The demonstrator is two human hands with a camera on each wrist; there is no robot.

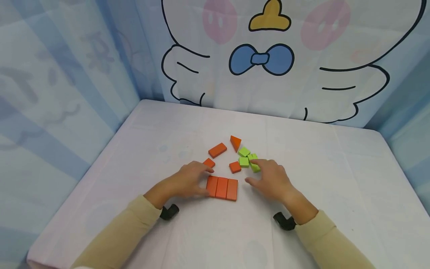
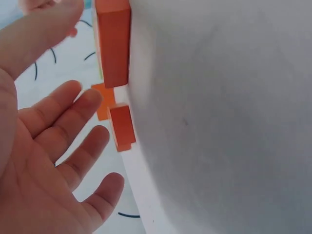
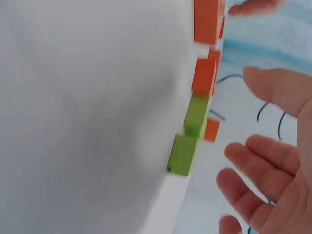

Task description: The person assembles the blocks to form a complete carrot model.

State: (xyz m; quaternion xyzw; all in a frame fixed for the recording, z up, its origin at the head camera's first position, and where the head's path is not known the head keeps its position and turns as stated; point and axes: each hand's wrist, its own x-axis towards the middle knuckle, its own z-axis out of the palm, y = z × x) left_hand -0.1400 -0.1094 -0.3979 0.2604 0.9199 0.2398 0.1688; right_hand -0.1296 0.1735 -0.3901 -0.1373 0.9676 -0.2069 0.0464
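See three orange rectangular blocks (image 1: 221, 188), long axes fore-aft, just right of left hand (image 1: 188, 181), farther from right hand (image 1: 273, 181); see loosely spread fingers on both.

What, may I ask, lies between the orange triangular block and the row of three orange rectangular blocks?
A small orange square block lies between the triangular block and the row of three, in the head view.

You can read no text, label, brand or number on the orange blocks (image 1: 221, 188), green blocks (image 1: 243, 162), table (image 1: 315, 160) or sleeves (image 1: 124, 228). The backdrop (image 1: 191, 33) bears drawings, not lettering; faint marks on the left curtain (image 1: 60, 86) are too blurred to tell.
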